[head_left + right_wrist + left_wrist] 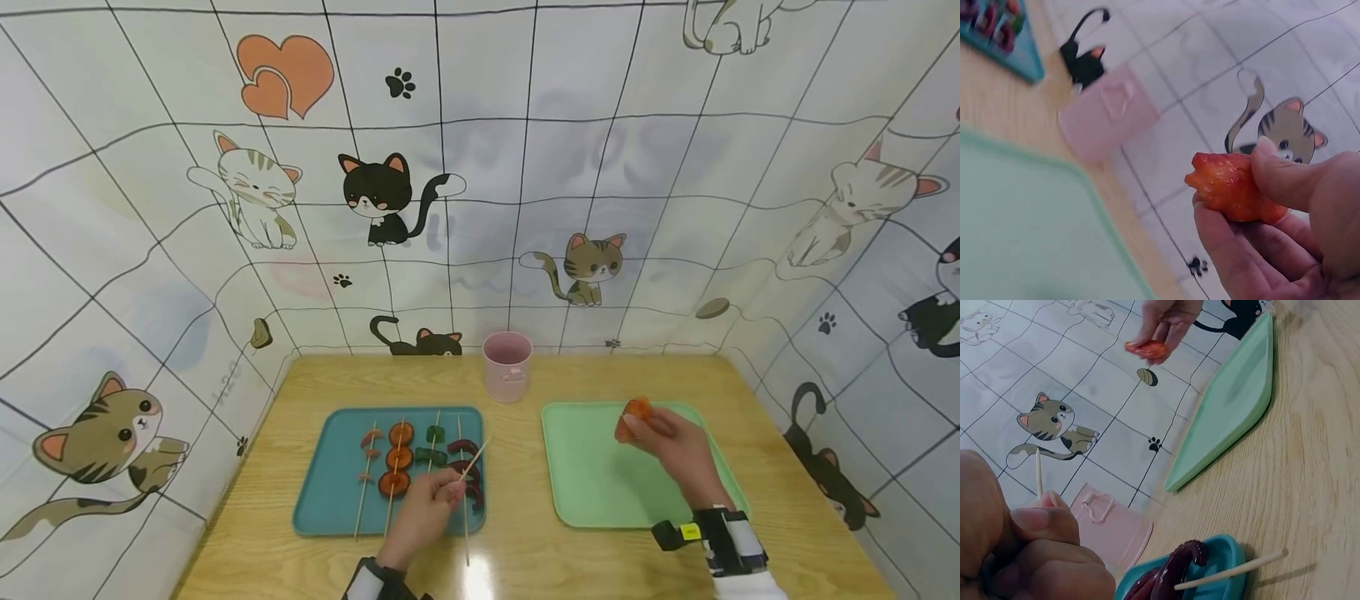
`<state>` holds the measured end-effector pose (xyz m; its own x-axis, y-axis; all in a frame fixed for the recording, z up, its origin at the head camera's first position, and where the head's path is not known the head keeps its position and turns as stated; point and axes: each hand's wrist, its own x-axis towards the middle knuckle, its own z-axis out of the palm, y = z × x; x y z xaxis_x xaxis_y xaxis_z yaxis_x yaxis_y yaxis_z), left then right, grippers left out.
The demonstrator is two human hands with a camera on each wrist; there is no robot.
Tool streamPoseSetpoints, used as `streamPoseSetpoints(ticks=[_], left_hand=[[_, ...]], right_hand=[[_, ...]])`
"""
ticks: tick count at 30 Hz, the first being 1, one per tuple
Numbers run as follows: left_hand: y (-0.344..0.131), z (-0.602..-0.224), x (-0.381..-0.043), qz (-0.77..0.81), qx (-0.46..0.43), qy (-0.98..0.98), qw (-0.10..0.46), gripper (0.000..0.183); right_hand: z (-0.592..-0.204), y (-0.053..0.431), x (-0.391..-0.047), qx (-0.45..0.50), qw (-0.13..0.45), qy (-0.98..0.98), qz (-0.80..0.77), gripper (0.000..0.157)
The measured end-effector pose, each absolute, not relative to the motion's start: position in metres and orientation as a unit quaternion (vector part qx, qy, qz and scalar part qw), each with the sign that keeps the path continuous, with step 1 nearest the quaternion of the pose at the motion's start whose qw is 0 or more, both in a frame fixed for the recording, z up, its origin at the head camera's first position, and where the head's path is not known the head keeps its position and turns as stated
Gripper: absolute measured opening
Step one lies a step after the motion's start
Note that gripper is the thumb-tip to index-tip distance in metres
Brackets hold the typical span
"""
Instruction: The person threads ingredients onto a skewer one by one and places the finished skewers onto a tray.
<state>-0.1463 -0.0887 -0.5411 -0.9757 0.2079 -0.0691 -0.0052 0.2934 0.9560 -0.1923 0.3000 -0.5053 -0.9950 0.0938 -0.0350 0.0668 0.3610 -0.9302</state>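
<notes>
My left hand [423, 512] pinches a bare wooden skewer [477, 456], its point slanting up past the fingers. It is over the front right of a teal tray [322, 483]. My right hand [681, 454] holds a glossy orange-red piece of food [1235, 187] between thumb and fingers, above a light green tray [592, 483]. On the teal tray lie loaded skewers: thin pinkish slices [371, 452], round brown-red slices [400, 458], green pieces [431, 457] and dark purple tentacles [1175, 569]. The left hand partly covers the last two.
A pink cup [507, 371] with a handle stands at the back of the wooden table [517, 500], between the trays. Behind and beside the table hangs a white sheet [480, 167] with grid lines and cartoon cats.
</notes>
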Motion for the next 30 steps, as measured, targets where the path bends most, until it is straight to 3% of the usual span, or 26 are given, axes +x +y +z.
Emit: streamPoseSetpoints(ticks=[5, 13, 24, 30], left_hand=[[-0.081, -0.540, -0.141, 0.596, 0.077, 0.794, 0.095, 0.018], [-0.067, -0.531, -0.133, 0.587, 0.116, 0.795, 0.102, 0.021], [-0.056, -0.521, -0.125, 0.595, 0.138, 0.785, 0.097, 0.022], [-0.053, -0.518, -0.125, 0.588, 0.140, 0.791, 0.094, 0.025]], right_hand=[[-0.497, 0.279, -0.193, -0.026, -0.004, -0.748, 0.663, 0.063], [-0.484, 0.241, -0.195, -0.075, -0.082, -0.624, 0.774, 0.071], [-0.489, 0.197, -0.197, -0.085, -0.124, -0.489, 0.859, 0.030], [-0.494, 0.185, -0.195, -0.080, -0.142, -0.476, 0.864, 0.038]])
